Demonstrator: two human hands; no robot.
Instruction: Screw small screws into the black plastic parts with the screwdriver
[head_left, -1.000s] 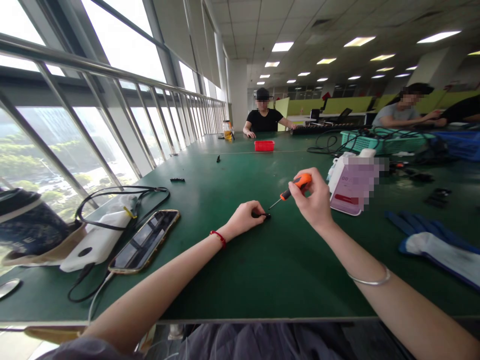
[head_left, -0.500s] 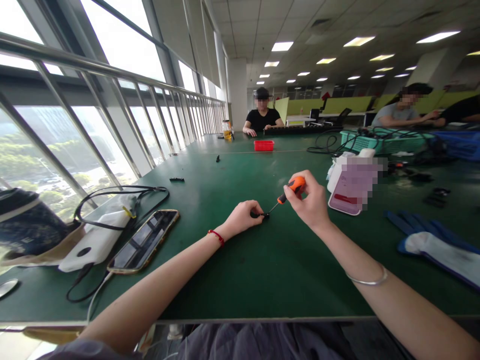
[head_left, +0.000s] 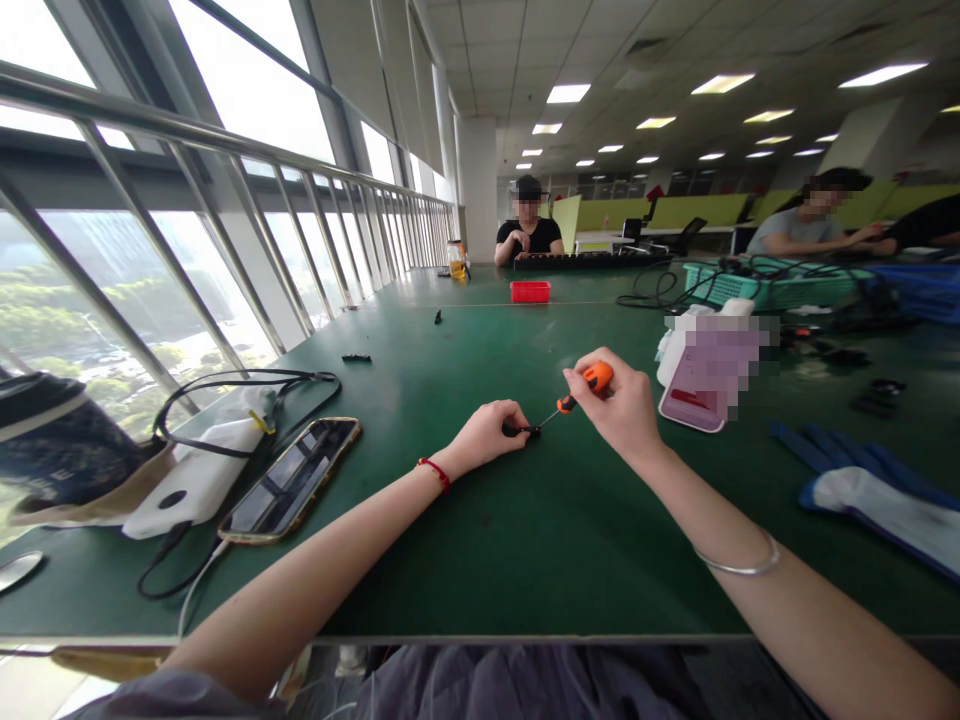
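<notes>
One long green bench carries everything within reach, its middle left free around the hands, which presumably gives the forearms room to lie out steadily. Toward the far right a teal basket sits with black cables piled in and over it, apparently to keep them off the working patch. Nearer, a blue-and-white glove lies flat to the right, off the bare fingers, perhaps because fine handling wants bare skin. At the left a gold-edged phone lies face up with a white cable at its near end.

The right hand has its grip closed around an orange-and-black screwdriver, shaft slanting down to the left, a hold that seems suited to aiming the tip. The left hand pinches a small black piece low at the bench, its right end left exposed, likely for the tip; whether metal truly touches it, I cannot tell.
</notes>
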